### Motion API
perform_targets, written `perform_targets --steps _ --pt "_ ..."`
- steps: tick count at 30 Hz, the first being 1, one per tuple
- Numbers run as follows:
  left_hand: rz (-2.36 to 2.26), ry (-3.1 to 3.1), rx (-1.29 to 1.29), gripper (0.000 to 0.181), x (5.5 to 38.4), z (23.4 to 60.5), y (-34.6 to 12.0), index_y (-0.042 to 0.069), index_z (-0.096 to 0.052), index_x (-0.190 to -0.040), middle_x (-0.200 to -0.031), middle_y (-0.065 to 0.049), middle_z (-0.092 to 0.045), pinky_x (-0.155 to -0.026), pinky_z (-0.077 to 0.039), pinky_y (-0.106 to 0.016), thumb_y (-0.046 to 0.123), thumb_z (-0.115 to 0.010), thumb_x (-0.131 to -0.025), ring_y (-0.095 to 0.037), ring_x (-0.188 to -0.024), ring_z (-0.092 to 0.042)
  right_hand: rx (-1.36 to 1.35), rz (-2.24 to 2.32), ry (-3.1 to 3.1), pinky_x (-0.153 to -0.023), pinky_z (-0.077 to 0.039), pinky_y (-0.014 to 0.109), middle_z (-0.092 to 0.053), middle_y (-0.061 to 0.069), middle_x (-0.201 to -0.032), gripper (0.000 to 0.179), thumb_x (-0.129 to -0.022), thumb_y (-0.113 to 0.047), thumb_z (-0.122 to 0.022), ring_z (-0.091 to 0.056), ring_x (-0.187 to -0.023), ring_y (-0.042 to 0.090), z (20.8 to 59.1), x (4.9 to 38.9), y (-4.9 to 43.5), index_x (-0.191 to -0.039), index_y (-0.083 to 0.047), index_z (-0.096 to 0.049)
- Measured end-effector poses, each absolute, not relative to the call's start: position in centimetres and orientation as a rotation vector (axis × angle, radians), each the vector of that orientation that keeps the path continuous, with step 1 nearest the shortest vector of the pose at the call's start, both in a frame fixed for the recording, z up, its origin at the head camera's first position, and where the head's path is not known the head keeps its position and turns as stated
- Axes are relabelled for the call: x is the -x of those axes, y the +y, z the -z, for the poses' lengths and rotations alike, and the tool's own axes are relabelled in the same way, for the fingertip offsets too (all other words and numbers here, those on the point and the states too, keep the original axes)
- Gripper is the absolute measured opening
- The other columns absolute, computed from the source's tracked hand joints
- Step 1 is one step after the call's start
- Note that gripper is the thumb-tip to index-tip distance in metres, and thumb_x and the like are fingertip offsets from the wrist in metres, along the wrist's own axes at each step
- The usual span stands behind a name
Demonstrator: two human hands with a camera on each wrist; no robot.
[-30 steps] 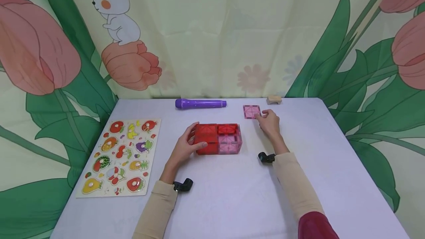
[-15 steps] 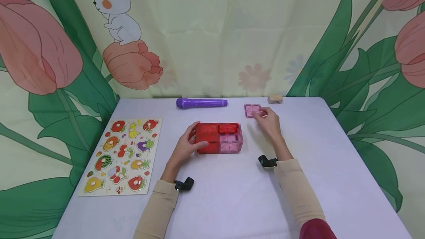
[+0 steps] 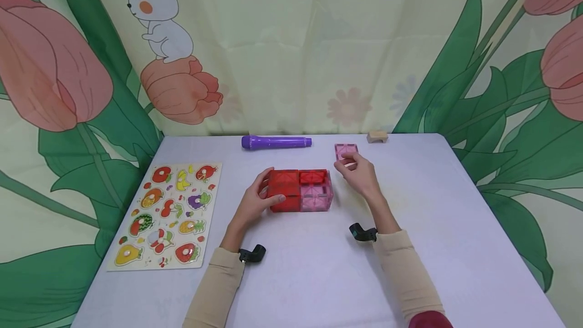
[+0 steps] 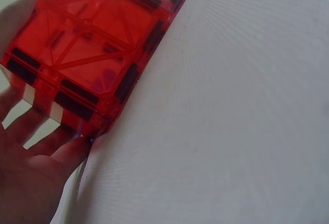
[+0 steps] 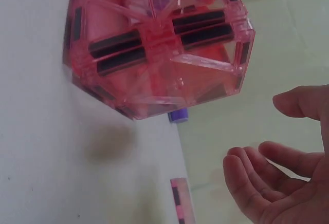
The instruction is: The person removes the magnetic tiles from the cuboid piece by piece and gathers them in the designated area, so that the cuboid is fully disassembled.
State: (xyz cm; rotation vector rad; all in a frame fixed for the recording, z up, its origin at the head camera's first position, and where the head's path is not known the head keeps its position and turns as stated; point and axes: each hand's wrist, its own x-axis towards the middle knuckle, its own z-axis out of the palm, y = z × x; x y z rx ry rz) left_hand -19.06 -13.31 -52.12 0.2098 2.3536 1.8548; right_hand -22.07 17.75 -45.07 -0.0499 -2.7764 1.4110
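A box built of translucent magnetic tiles (image 3: 285, 182) lies mid-table, red at its left end and partly pink at its right. Its left end is gripped by my left hand (image 3: 248, 205), the thumb on the near side and the fingers around the end, as the left wrist view (image 4: 31, 165) also shows. My right hand (image 3: 363, 176) hovers right of the box, fingers loosely bent and nothing between them. Just beyond it, a flat pink magnetic tile (image 3: 344, 149) rests on the table, partly covered by the fingers in the head view. The right wrist view shows a gap between hand and tile.
On the left lies a fruit puzzle board (image 3: 166, 216) with knobbed pieces. A purple toy microphone (image 3: 276, 142) and a small wooden block (image 3: 377, 136) sit along the back edge of the white table (image 3: 309, 277). A printed curtain (image 3: 273, 54) hangs behind.
My right hand has drawn back from the pink tile, leftward and nearer to me, and the tile stays on the table. My left hand and the box keep their place.
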Motion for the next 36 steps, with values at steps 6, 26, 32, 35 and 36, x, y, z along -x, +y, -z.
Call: perform_targets --steps 6,26,32,35,36 --pt "-1.853 2.357 -0.214 0.090 19.0 52.1 -13.3 0.037 -0.037 -0.153 -0.152 0.003 -0.045 -0.117 -0.040 -0.045 0.047 -0.084 -0.077 -0.025 -0.144 -0.041 -0.074 -1.413 -2.780 -0.082 -0.060 0.037 -0.065 0.015 -0.118 0.051 -0.094 -0.036 -0.067 -0.065 -0.105 0.031 45.3 21.4 17.1 -0.134 -0.006 -0.059" --pt "-1.874 2.352 -0.233 0.092 19.1 52.1 -13.3 0.029 -0.035 -0.155 -0.151 0.002 -0.046 -0.116 -0.042 -0.047 0.043 -0.084 -0.078 -0.025 -0.143 -0.042 -0.222 -1.423 -2.870 -0.082 -0.062 0.038 -0.066 0.014 -0.123 0.037 -0.093 -0.024 -0.068 -0.068 -0.099 0.027 45.7 20.8 16.2 -0.126 -0.007 -0.065" --pt "-1.863 2.361 -0.224 0.088 19.2 52.2 -13.3 0.037 -0.037 -0.152 -0.151 0.004 -0.046 -0.115 -0.043 -0.046 0.044 -0.084 -0.078 -0.024 -0.143 -0.042 -0.232 -1.414 -2.866 -0.081 -0.062 0.037 -0.066 0.014 -0.123 0.036 -0.093 -0.022 -0.067 -0.068 -0.098 0.026 45.8 20.8 16.2 -0.125 -0.007 -0.066" --pt "-1.865 2.358 -0.223 0.086 19.2 52.3 -13.3 0.042 -0.038 -0.150 -0.151 0.004 -0.046 -0.116 -0.042 -0.045 0.045 -0.084 -0.078 -0.024 -0.143 -0.042 -0.234 -1.403 -2.860 -0.080 -0.061 0.036 -0.066 0.014 -0.123 0.035 -0.093 -0.021 -0.066 -0.068 -0.098 0.027 45.9 20.9 16.2 -0.125 -0.006 -0.067" --pt "-1.865 2.358 -0.223 0.086 19.2 52.3 -13.3 0.043 -0.038 -0.150 -0.151 0.004 -0.045 -0.116 -0.042 -0.045 0.045 -0.084 -0.078 -0.024 -0.143 -0.042 -0.234 -1.402 -2.858 -0.080 -0.061 0.037 -0.066 0.014 -0.123 0.035 -0.093 -0.021 -0.066 -0.068 -0.098 0.027 45.9 20.9 16.2 -0.125 -0.006 -0.067"
